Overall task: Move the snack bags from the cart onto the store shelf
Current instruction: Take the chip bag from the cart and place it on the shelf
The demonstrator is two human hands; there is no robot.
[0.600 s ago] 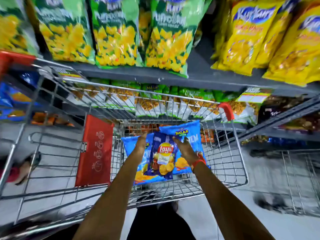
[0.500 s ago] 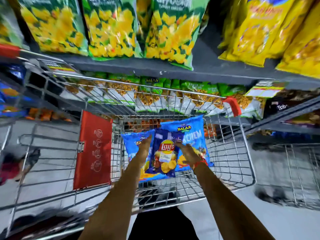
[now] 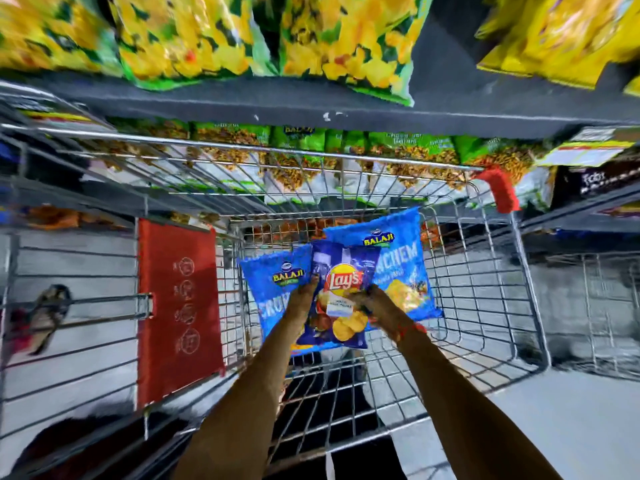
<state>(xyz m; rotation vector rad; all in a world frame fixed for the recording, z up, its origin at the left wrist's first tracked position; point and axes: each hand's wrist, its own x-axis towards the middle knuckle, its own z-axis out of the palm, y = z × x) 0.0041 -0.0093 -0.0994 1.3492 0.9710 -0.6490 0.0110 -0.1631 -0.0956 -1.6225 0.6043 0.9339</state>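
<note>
Both hands reach down into the cart (image 3: 526,289). The left hand (image 3: 303,299) and right hand (image 3: 375,306) pinch a dark blue Lay's bag (image 3: 341,296) between them, one on each side edge, fingers curled onto its face. The bag shows a red and yellow logo, a white label and yellow chips printed low down; it is slightly blurred. Under it lie two light blue Balaji bags: one (image 3: 273,292) to the left, partly covered by the left hand, and one (image 3: 398,261) to the right, its lower part behind the right hand. All three rest on the cart's wire bottom, near its far wall. A red band (image 3: 410,329) circles the right wrist. A red flap (image 3: 178,310) hangs at the cart's left side. Beyond the cart's rim, the shelf (image 3: 311,109) carries green bags (image 3: 311,43) and yellow bags (image 3: 554,32) above, with more green packs (image 3: 398,147) in the row below.
</note>
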